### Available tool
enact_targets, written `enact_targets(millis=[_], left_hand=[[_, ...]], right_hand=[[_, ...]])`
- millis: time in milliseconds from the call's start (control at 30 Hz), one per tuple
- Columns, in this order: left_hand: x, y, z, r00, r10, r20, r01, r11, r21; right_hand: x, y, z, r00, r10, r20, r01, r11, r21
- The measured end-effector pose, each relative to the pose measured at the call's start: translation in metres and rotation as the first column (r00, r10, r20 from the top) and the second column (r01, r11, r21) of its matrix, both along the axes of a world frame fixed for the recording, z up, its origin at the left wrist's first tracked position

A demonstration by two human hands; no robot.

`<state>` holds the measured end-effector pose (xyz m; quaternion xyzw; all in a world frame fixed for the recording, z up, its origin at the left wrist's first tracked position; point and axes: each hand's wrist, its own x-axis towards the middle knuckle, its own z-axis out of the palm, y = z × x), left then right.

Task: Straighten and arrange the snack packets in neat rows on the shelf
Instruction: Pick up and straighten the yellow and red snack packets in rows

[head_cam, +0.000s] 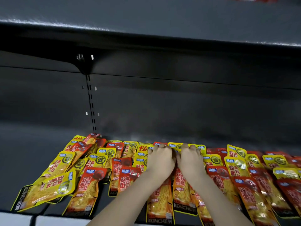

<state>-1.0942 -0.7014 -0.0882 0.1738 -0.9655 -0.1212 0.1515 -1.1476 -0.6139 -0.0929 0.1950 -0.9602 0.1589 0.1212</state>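
Several yellow and red snack packets lie flat and overlapping on a dark grey shelf [40,144]. My left hand [160,158] and my right hand [190,159] reach side by side to the back middle of the pile. Their fingers curl over the top edge of a yellow packet [176,146] in the back row. A red packet [160,198] and an orange-red packet [181,188] lie under my forearms. At the left, a yellow packet [48,191] lies turned sideways and a red packet [86,193] lies tilted.
The shelf's dark back wall [179,103] rises behind the packets, with a slotted upright [91,103] at left centre. Another dark shelf [146,38] hangs overhead. A white price strip [14,219] runs along the front edge at bottom left. Bare shelf floor shows left of the pile.
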Motion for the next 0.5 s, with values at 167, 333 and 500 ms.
enact_targets(millis=[167, 333, 500], left_hand=[[-0.007, 0.001, -0.004, 1.000, 0.013, -0.025, -0.012, 0.999, 0.040], [-0.008, 0.002, 0.002, 0.973, -0.001, -0.229, 0.045, 0.982, 0.184], [-0.019, -0.006, 0.015, 0.896, 0.060, -0.440, 0.129, 0.913, 0.386]], right_hand=[[-0.004, 0.001, 0.000, 1.000, 0.025, 0.002, -0.025, 0.991, -0.129], [-0.001, 0.002, 0.007, 0.994, 0.042, -0.099, -0.065, 0.969, -0.237], [-0.003, 0.000, 0.025, 0.988, 0.064, -0.142, -0.106, 0.945, -0.309]])
